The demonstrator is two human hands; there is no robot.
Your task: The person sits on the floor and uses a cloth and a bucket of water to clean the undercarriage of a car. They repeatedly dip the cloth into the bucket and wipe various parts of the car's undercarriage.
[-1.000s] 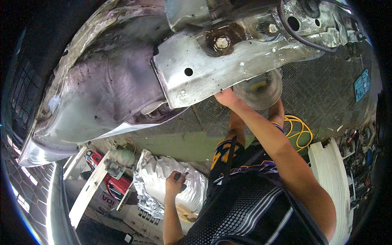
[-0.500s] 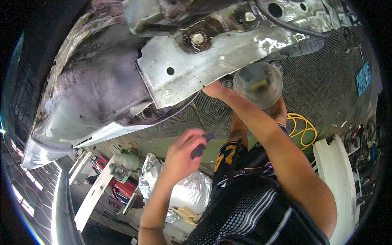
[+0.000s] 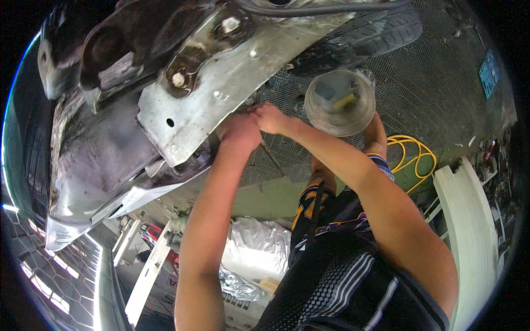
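Note:
A bare silver metal car panel (image 3: 221,91) with bolts and a round hole slants across the upper part of the head view. My left hand (image 3: 240,131) reaches up to its lower edge, fingers turned away and hidden. Close beside it, at the same edge, my right hand (image 3: 270,118) has its fingers curled in. The two hands are touching or nearly so. What lies between them is hidden, and the dark, thin piece that was in my left hand does not show. Left of the panel spreads a scuffed grey fender area (image 3: 99,149).
A translucent round tub (image 3: 317,113) holding a yellow block and a dark piece stands right of my hands. Behind it is a tire (image 3: 381,36). A yellow hose (image 3: 425,165) lies coiled on the floor, near a long white panel (image 3: 469,220). Silver foil covering (image 3: 259,243) sits lower down.
My left hand has moved up to the panel edge, beside my right hand, and its dark piece has gone from sight. My right hand has shifted slightly left. The view has shifted too.

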